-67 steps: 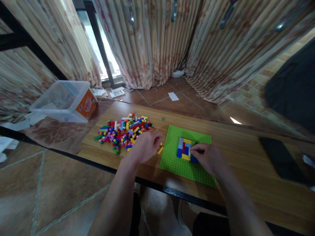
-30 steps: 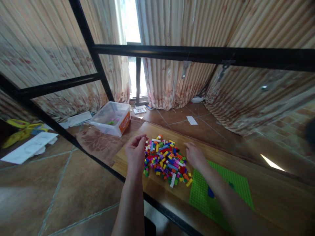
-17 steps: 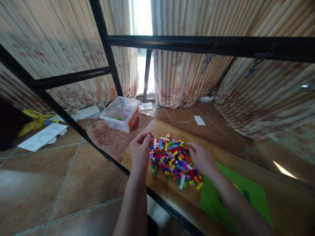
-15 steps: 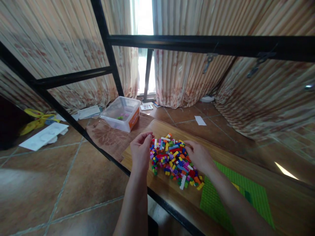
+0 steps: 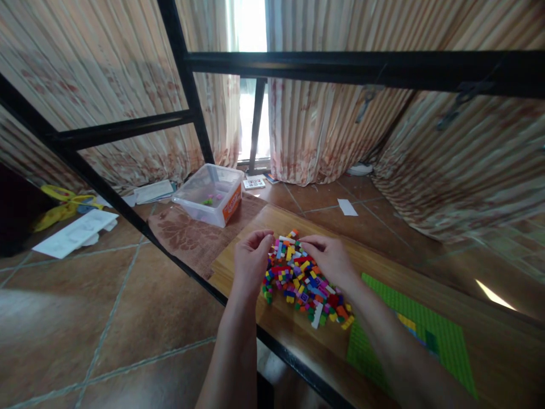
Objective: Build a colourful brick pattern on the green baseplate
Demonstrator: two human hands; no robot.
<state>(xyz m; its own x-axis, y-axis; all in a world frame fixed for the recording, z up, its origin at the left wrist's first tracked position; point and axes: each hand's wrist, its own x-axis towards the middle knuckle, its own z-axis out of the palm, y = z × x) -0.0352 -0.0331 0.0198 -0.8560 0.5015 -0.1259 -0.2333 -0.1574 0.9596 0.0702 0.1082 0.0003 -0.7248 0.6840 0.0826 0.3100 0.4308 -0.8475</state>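
A heap of small multicoloured building bricks [image 5: 298,278] lies on a wooden table [image 5: 289,335]. At the heap's left edge is my left hand [image 5: 254,255], thumb and fingertips pinched together; whatever they grip is too small to make out. My right hand [image 5: 330,257] reaches over the far right part of the heap with its fingers bent together, and their tips hide anything between them. Partly under my right forearm lies a green studded baseplate [image 5: 447,335], with yellow, blue and dark green bricks [image 5: 431,342] on it.
Left of the table, a clear plastic box [image 5: 204,196] with a few pink and green pieces stands on a brown mat [image 5: 183,238]. A black metal frame [image 5: 298,61] crosses in front. Papers [image 5: 74,233] and a yellow bag [image 5: 59,207] lie on the tiled floor.
My right hand has moved left over the heap, closer to my left hand. My left hand has shifted slightly right, and the view has tilted a little.
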